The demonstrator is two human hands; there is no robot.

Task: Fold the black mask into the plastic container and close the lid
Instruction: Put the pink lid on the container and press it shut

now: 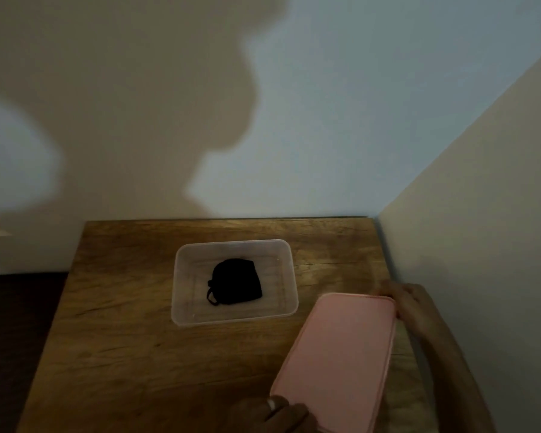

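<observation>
The folded black fabric mask point(235, 282) already lies inside the clear rectangular plastic container point(289, 276) on the brown wooden bench point(122, 354). You hold the pink rectangular plastic lid point(338, 354) by its ends, left hand point(272, 414) near, right hand point(411, 303) far, beside the container. Next, I judge, swing it over, square it to the rim and press down.

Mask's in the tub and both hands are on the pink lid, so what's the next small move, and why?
Probably carry the pink lid left and away over the clear container, turning it to line up with the rim. The black mask already lies folded inside, the container is open, and the left hand and right hand hold the lid's two ends beside it.
</observation>
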